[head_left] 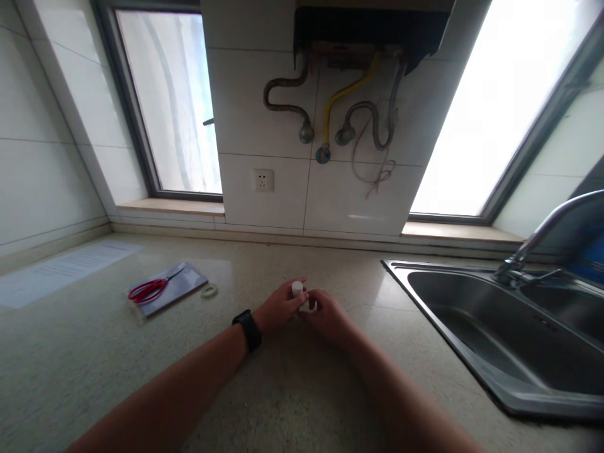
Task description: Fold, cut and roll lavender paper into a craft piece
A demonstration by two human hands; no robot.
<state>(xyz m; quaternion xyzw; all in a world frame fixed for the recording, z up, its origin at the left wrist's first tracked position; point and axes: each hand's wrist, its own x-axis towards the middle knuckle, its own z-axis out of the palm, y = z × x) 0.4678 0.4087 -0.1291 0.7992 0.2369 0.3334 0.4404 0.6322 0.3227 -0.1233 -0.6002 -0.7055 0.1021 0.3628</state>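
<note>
Between my two hands stands a small bottle with a white cap (297,288), upright over the counter; most of its body is hidden by fingers. My left hand (279,306), with a black watch on the wrist, is closed round it from the left. From the right, my right hand (328,316) has its fingers curled and pinched against the bottle's lower side. Red-handled scissors (150,290) lie on a flat grey-white booklet or packet (189,280) left of my hands. A pale roll of tape (209,290) rests beside that packet.
A printed sheet of paper (70,272) lies at the counter's far left. At the right is a steel sink (453,333) with a chrome faucet (523,251). Hoses and a yellow pipe (330,107) run down the tiled wall above a socket (263,180).
</note>
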